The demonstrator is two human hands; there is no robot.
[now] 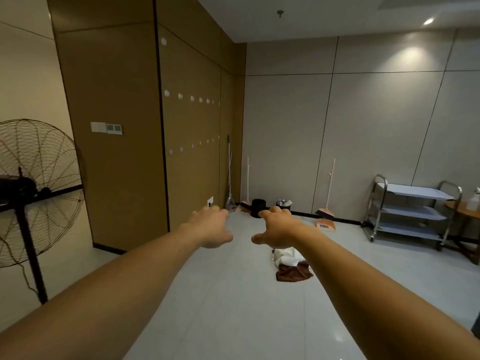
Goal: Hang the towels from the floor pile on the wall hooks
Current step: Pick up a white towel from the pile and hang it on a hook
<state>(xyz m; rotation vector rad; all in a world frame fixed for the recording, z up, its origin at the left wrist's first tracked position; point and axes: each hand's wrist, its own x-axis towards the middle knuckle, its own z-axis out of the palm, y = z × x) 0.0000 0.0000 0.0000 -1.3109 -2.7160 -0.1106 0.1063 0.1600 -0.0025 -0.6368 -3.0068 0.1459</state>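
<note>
left hand (211,227): we hold it out ahead, fingers loosely spread, nothing in it.
right hand (279,228): stretched out beside our left, fingers relaxed, holding nothing.
towel pile (292,266): on the floor, white cloth touching a brown one, partly hidden by our right wrist.
wall hooks (180,96): two rows of white pegs on the brown wall, left.
fan (33,188): far left.
cart (410,211): far right.

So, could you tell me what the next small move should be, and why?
Probably step forward and lower the right hand to the towel pile: both hands are empty, left hand included, the pile lies on the floor ahead, and the wall hooks are bare.
</note>
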